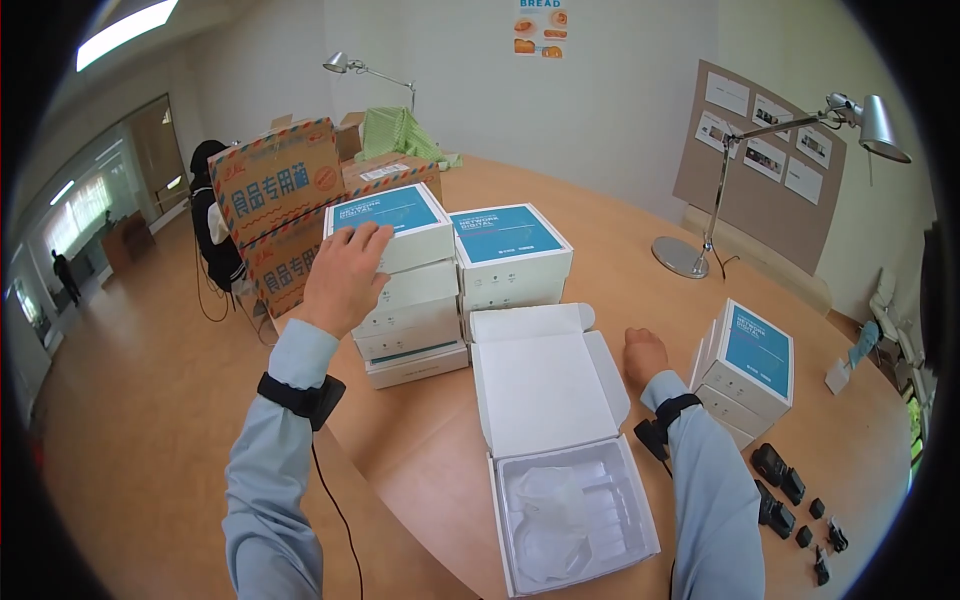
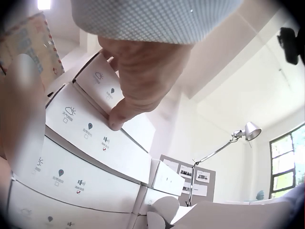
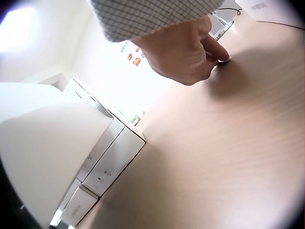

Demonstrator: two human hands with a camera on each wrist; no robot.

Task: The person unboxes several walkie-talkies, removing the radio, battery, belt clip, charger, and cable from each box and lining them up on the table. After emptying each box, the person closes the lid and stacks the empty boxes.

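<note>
My left hand rests on the top white box of the left stack, fingers over its near upper edge. In the left wrist view, its thumb lies against the seam below that top box. On the table, right of an open white box, is my right hand, its fingers loosely curled and fingertips low at the tabletop. The open box has its lid folded back and a clear plastic tray inside. Beside the left stack stands a second stack with a blue-labelled top box.
More blue-labelled boxes stand stacked at right. Several small black devices lie near the right edge. A desk lamp stands in front of a pinboard. Brown cartons and a green cloth are at the back left.
</note>
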